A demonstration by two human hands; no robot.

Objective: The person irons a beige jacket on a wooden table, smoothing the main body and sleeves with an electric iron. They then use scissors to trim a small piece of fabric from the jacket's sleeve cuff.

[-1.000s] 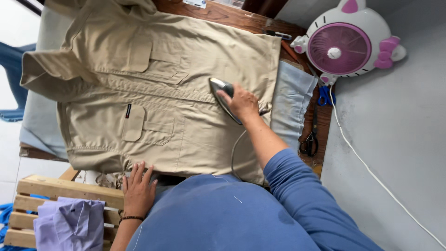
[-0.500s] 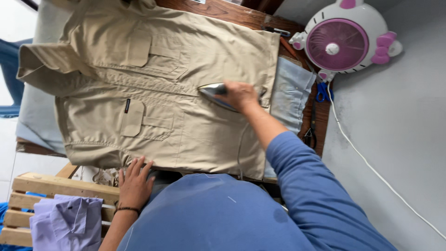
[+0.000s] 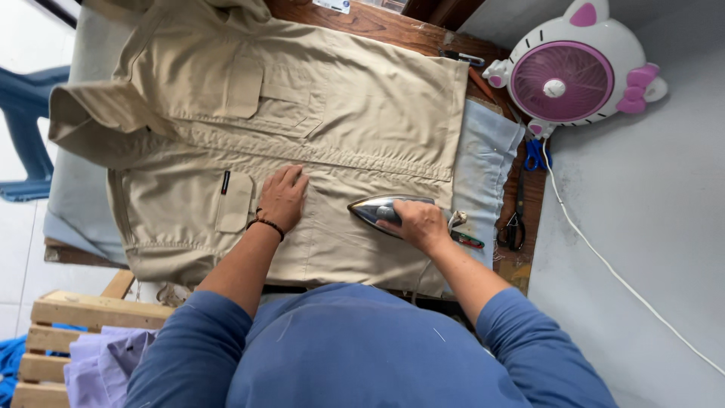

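A beige shirt (image 3: 317,113) with chest pockets lies spread flat over a padded table (image 3: 487,162). My right hand (image 3: 419,223) grips the handle of a silver iron (image 3: 370,210) that rests on the shirt's lower front panel, tip pointing left. My left hand (image 3: 283,198) lies flat, fingers spread, on the fabric just left of the iron, beside a buttoned pocket (image 3: 234,200). A dark bracelet sits on that wrist.
A pink and white cat-shaped fan (image 3: 578,72) stands at the right with its white cord (image 3: 619,276) trailing down. Scissors (image 3: 515,227) lie on the wooden table edge. A wooden crate (image 3: 68,332) with lilac cloth (image 3: 98,366) sits lower left; a blue chair (image 3: 23,128) far left.
My left hand rose from the table's near edge and now presses on the shirt. The iron slid left and down along the front panel.
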